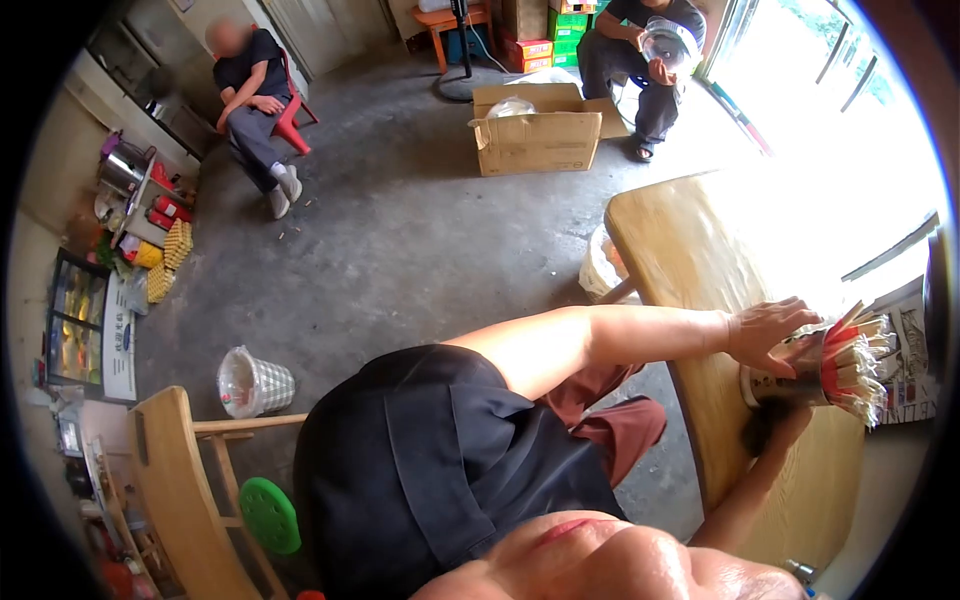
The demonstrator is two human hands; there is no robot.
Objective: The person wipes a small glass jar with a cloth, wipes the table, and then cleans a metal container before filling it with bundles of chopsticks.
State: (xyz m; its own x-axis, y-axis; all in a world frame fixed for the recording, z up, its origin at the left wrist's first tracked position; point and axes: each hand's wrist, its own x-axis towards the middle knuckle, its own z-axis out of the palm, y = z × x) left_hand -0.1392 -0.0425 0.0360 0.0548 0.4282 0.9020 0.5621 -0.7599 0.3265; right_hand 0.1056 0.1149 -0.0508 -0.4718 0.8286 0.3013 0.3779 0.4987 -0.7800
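A cylindrical holder (762, 386) lies tipped over the wooden table (690, 240) on my right. Thin sticks in pale paper wrappers (862, 365), a few with red ones among them, fan out of its mouth; they look like wrapped chopsticks. My left hand (775, 332) grips the holder's side from above, its thumb and fingers apart around it. Below the holder is my right hand (792, 428), with a dark, soft-looking thing (764, 428) against it. The holder covers part of that hand, and I cannot make out the dark thing's kind.
A lined bin (603, 265) stands beside the table. Across the floor are a cardboard box (535, 140), a person (255, 85) on a red chair, and another person (640, 60) holding a clear lid-like item. Behind me are a checked bin (258, 383) and a green stool (270, 515).
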